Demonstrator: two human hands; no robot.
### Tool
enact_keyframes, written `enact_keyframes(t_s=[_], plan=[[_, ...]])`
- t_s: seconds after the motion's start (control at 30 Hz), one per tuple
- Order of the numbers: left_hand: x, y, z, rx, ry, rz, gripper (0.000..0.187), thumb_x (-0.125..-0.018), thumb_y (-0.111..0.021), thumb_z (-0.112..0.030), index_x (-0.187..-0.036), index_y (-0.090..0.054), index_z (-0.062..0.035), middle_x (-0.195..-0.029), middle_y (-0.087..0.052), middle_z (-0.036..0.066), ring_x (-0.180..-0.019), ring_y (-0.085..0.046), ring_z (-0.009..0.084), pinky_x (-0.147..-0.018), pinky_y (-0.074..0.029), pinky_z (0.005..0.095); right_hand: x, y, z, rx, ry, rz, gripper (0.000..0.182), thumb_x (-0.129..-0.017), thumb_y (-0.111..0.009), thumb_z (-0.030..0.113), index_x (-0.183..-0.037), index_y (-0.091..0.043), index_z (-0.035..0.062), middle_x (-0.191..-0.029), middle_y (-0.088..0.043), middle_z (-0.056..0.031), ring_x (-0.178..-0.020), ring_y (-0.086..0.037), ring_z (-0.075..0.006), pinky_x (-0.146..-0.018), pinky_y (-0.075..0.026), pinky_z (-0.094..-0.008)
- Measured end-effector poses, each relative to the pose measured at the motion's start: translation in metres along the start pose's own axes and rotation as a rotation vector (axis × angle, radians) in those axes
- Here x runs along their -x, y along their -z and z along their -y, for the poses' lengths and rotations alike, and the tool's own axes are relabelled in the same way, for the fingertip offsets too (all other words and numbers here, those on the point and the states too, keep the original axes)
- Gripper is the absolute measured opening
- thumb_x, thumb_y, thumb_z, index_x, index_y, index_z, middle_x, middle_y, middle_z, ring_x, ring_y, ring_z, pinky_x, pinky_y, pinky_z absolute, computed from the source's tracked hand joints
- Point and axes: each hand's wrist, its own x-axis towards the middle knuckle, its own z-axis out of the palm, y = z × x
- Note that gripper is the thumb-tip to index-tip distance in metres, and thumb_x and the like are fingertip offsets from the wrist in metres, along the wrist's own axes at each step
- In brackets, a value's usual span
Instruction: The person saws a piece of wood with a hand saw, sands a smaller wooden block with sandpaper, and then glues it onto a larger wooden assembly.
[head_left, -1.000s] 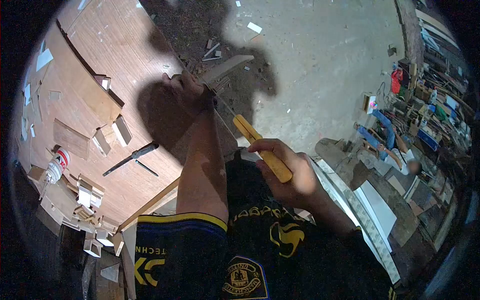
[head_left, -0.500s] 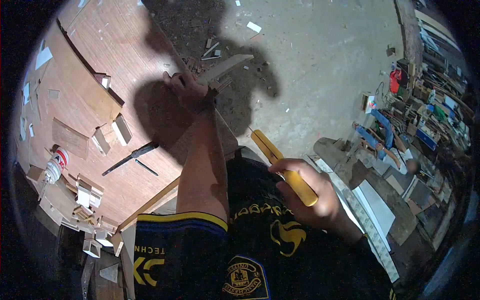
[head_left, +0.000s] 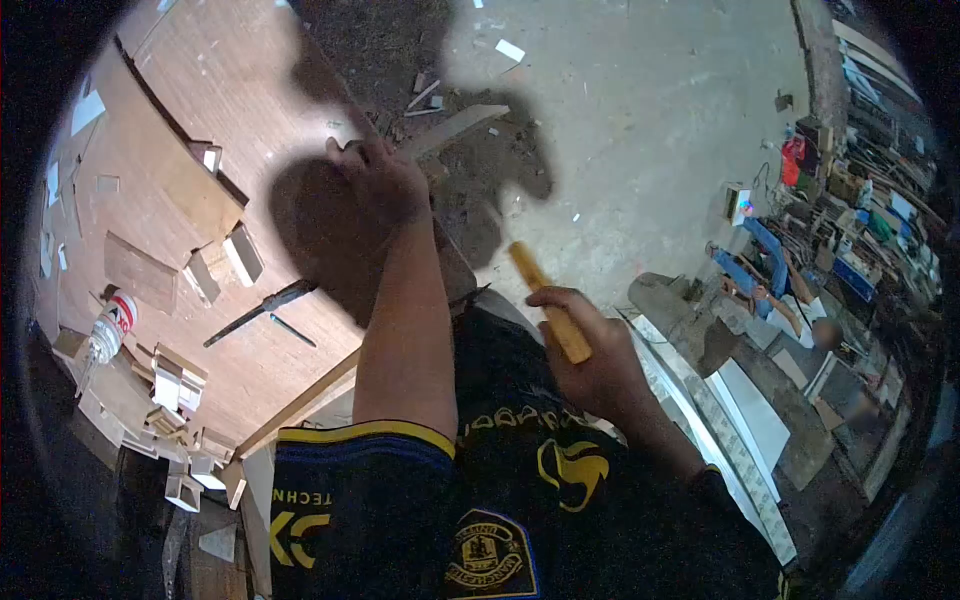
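Note:
My left hand (head_left: 380, 180) presses down on the edge of a large brown plywood sheet (head_left: 230, 110) at the workbench's right side, gripping a wooden piece there that my hand mostly hides. My right hand (head_left: 585, 345) is shut on the yellow handle of a handsaw (head_left: 548, 300), held off the bench edge above the ground. The saw's blade runs toward my left hand but is thin and hard to make out.
On the sheet lie small wood blocks (head_left: 243, 255), a dark hand tool (head_left: 262, 310), a glue tube (head_left: 110, 325) and offcuts (head_left: 175, 385). Scrap wood (head_left: 450, 125) lies on the dirt floor. Another person (head_left: 790, 300) sits at right among cluttered goods.
My right hand drew the yellow-handled saw back toward me, then pushed it forward again. My left hand stayed on the wood at the sheet's edge.

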Motion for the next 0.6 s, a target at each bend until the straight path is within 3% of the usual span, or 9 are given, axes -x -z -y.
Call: enact_keyframes(t_s=[0.03,0.1,0.13,0.2,0.3,0.33,0.37,0.43,0.6], plan=[[0.002,-0.021,0.010,0.012,-0.009,-0.011,0.018,-0.085,-0.056,-0.003,-0.102,-0.058,0.0008,-0.127,-0.039,0.030,-0.126,-0.036,0.0457,-0.098,-0.041,0.0496,0.002,0.006,-0.007,0.002,0.008,-0.017,0.031,-0.087,-0.058,0.002,-0.115,-0.054,0.0127,-0.091,-0.068,-0.0133,-0.080,-0.069,-0.0269,-0.069,-0.054,-0.0349],[0.007,-0.072,0.039,1.162,0.365,-0.126,0.016,-0.084,-0.056,-0.002,-0.100,-0.058,0.0004,-0.122,-0.044,0.029,-0.123,-0.039,0.0446,-0.097,-0.041,0.0505,0.005,0.013,-0.027,0.037,0.060,-0.220,0.032,-0.088,-0.059,0.009,-0.117,-0.053,0.0197,-0.071,-0.064,-0.0157,-0.066,-0.066,-0.0363,-0.055,-0.051,-0.0425],[0.003,-0.061,0.032,1.169,0.350,-0.131,0.016,-0.084,-0.056,-0.002,-0.100,-0.058,0.0004,-0.122,-0.044,0.029,-0.123,-0.039,0.0446,-0.097,-0.041,0.0505,0.005,0.016,-0.032,0.041,-0.001,-0.265,0.031,-0.088,-0.060,0.008,-0.116,-0.054,0.0197,-0.070,-0.063,-0.0142,-0.065,-0.068,-0.0314,-0.055,-0.051,-0.0386],[0.001,-0.025,0.014,0.365,0.102,-0.083,0.012,-0.082,-0.056,-0.001,-0.094,-0.059,0.0001,-0.108,-0.051,0.026,-0.121,-0.039,0.0454,-0.097,-0.040,0.0519,0.007,0.024,-0.035,-0.020,-0.061,-0.307,0.029,-0.088,-0.059,0.007,-0.115,-0.055,0.0184,-0.070,-0.063,-0.0119,-0.064,-0.068,-0.0254,-0.057,-0.050,-0.0324],[-0.005,-0.011,0.014,0.218,-0.157,-0.211,0.013,-0.079,-0.057,0.000,-0.091,-0.060,-0.0014,-0.096,-0.054,0.020,-0.119,-0.041,0.0449,-0.099,-0.037,0.0558,0.012,0.013,-0.060,-0.050,0.040,-0.401,0.027,-0.089,-0.058,0.006,-0.114,-0.055,0.0159,-0.074,-0.064,-0.0104,-0.066,-0.067,-0.0198,-0.061,-0.049,-0.0288],[-0.008,-0.027,0.018,0.778,0.284,-0.057,0.017,-0.075,-0.058,0.000,-0.091,-0.062,-0.0028,-0.091,-0.054,0.016,-0.118,-0.043,0.0438,-0.100,-0.033,0.0594,0.013,0.009,-0.064,-0.070,0.077,-0.444,0.027,-0.089,-0.058,0.006,-0.114,-0.055,0.0145,-0.078,-0.065,-0.0098,-0.068,-0.065,-0.0162,-0.063,-0.048,-0.0271],[-0.011,-0.019,0.016,0.777,0.267,-0.081,0.017,-0.075,-0.058,0.000,-0.091,-0.062,-0.0028,-0.091,-0.054,0.016,-0.118,-0.043,0.0438,-0.100,-0.033,0.0594,0.015,0.007,-0.067,-0.081,0.104,-0.448,0.027,-0.089,-0.058,0.006,-0.114,-0.055,0.0145,-0.078,-0.065,-0.0098,-0.068,-0.065,-0.0162,-0.063,-0.048,-0.0271],[-0.006,0.002,0.007,-0.042,-0.151,-0.233,0.013,-0.074,-0.059,-0.001,-0.087,-0.061,-0.0045,-0.091,-0.054,0.014,-0.117,-0.045,0.0420,-0.099,-0.032,0.0615,0.022,0.005,-0.072,-0.170,0.146,-0.445,0.026,-0.089,-0.058,0.004,-0.114,-0.056,0.0121,-0.084,-0.066,-0.0082,-0.074,-0.061,-0.0093,-0.068,-0.047,-0.0255],[-0.007,0.035,0.031,-0.030,-0.105,-0.428,0.010,-0.075,-0.056,-0.001,-0.084,-0.058,-0.0050,-0.090,-0.056,0.016,-0.110,-0.050,0.0402,-0.094,-0.040,0.0499,0.033,0.004,-0.083,-0.263,0.187,-0.389,0.024,-0.089,-0.058,0.002,-0.112,-0.057,0.0087,-0.094,-0.067,-0.0088,-0.080,-0.060,-0.0098,-0.072,-0.047,-0.0252]])
